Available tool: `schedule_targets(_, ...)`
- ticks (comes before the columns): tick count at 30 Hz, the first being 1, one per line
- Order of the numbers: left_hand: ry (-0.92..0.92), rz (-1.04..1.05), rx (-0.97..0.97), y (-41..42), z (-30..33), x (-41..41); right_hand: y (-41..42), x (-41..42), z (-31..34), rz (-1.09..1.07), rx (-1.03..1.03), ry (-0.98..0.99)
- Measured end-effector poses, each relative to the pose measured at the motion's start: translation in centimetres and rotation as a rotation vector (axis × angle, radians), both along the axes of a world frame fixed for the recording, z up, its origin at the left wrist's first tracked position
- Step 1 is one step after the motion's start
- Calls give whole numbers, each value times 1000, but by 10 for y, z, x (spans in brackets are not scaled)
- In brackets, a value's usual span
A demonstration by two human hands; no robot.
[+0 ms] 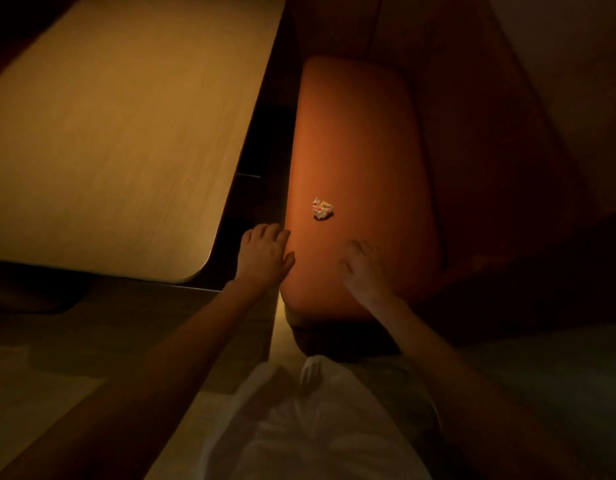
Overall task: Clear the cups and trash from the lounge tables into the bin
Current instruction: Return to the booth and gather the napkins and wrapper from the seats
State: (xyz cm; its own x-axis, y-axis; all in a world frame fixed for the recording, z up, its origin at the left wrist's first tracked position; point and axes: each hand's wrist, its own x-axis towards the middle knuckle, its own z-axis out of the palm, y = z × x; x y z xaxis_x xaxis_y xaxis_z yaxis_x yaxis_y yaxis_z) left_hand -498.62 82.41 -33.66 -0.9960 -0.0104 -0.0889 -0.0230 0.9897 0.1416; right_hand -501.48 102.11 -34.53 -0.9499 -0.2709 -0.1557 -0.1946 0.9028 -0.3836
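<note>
A small crumpled white wrapper (322, 208) with red specks lies on the orange bench seat (368, 150). My left hand (265, 252) hovers at the seat's left edge, fingers relaxed, holding nothing. My right hand (363, 263) reaches over the near end of the seat, fingers loosely spread, a short way below the wrapper and not touching it. No cup or bin is in view.
A light wooden table (119, 140) fills the left, separated from the seat by a narrow dark gap. The bench's backrest (490, 133) rises on the right. My white clothing (299, 427) shows at the bottom. The room is dim.
</note>
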Motion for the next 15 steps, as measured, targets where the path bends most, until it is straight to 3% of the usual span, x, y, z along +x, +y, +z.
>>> schedule_targets(8,1,25,40,-14,-27,-139,-18,-150,-21,9,-55,18)
schedule_targets(15,-58,69,34,-29,-97,-228,-34,-251,-104,-12,-74,-113)
